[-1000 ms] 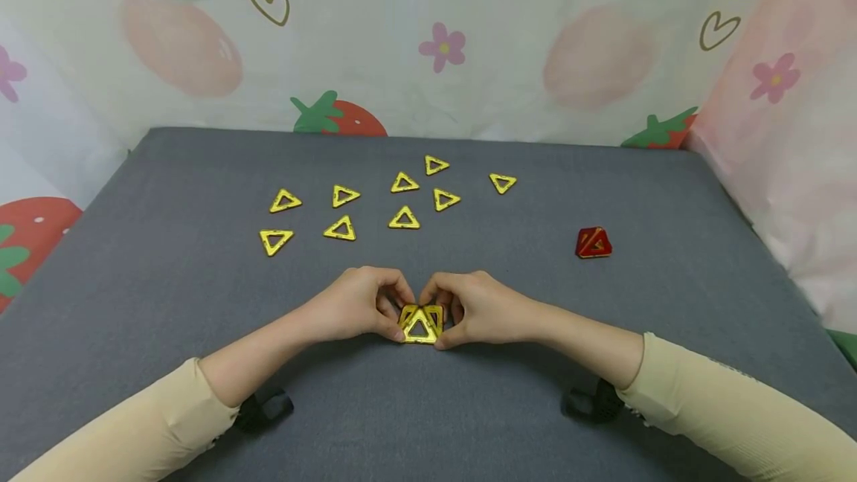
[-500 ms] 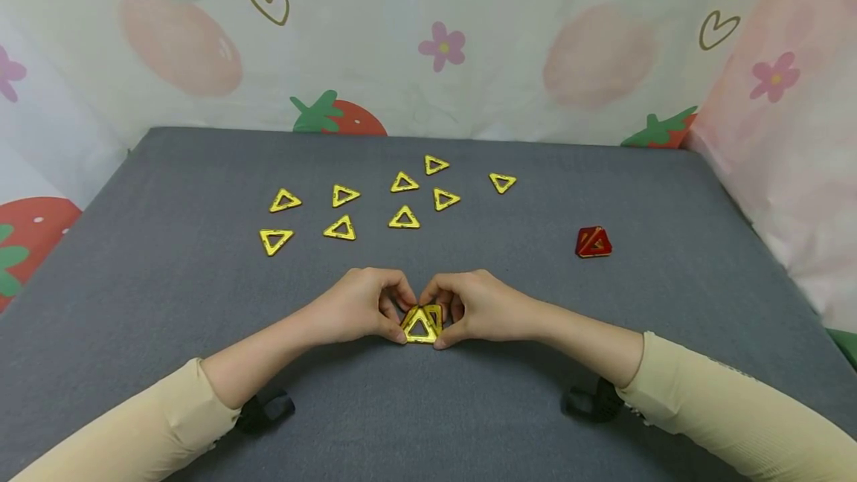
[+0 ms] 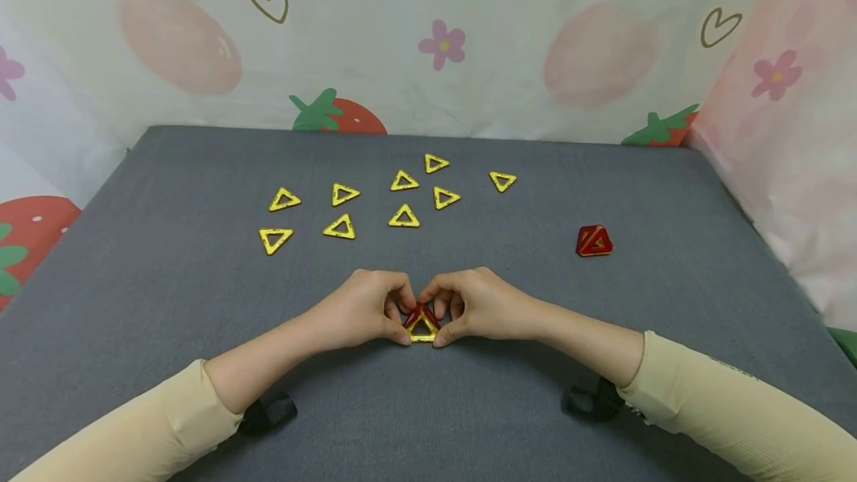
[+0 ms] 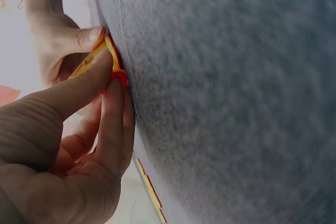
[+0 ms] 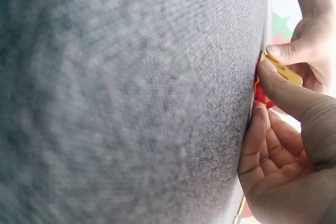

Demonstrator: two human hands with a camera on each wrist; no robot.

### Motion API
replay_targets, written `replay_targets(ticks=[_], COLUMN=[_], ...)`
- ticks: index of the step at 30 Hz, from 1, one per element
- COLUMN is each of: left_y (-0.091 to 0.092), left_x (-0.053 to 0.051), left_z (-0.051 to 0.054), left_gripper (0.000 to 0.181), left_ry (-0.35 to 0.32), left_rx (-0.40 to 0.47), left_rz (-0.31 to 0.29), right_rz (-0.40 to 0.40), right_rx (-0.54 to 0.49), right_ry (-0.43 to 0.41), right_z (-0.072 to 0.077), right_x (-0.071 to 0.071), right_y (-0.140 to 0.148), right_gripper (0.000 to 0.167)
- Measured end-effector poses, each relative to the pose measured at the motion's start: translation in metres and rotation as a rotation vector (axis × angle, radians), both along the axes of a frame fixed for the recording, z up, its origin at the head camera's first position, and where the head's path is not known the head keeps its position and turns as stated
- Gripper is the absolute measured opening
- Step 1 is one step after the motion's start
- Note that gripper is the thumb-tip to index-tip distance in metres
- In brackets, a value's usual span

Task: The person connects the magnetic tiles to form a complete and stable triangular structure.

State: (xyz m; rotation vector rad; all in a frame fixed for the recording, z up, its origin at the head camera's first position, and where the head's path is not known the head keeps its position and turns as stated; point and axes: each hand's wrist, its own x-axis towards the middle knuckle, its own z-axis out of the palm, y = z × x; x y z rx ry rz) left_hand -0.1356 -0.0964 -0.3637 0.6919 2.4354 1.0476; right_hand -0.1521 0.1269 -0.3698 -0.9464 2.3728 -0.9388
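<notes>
In the head view, a small cluster of triangular magnetic tiles (image 3: 422, 339) sits on the table between my hands, a yellow triangle at the front and red faces rising behind it. My left hand (image 3: 364, 309) pinches its left side between thumb and fingers. From the other side my right hand (image 3: 494, 309) holds it the same way, and the fingertips of both hands nearly meet at the top. In the left wrist view, the left thumb lies over the yellow tile (image 4: 114, 61). The right wrist view has the right thumb over the tiles' yellow edge (image 5: 290, 74). Fingers hide the back.
Several loose yellow triangle tiles (image 3: 405, 216) lie flat across the back and left of the grey table (image 3: 428, 415). A red triangular piece (image 3: 594, 241) made of joined tiles stands at the right. A printed curtain (image 3: 495, 103) hangs behind the table.
The two yellow side triangles beside the front one have folded up and inward, left first, then right. Red faces now show there. The hands have drawn slightly closer together.
</notes>
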Motion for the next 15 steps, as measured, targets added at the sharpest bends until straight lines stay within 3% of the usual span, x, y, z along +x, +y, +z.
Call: replay_targets(ticks=[15], left_y=[0.0004], left_x=[0.0006], left_z=[0.0014], left_gripper=[0.03], left_ry=[0.002], left_rx=[0.018], left_rz=[-0.004], right_rz=[-0.001], right_rx=[0.007], right_ry=[-0.017], right_z=[0.0005], right_x=[-0.0004], right_y=[0.0004], right_gripper=[0.047])
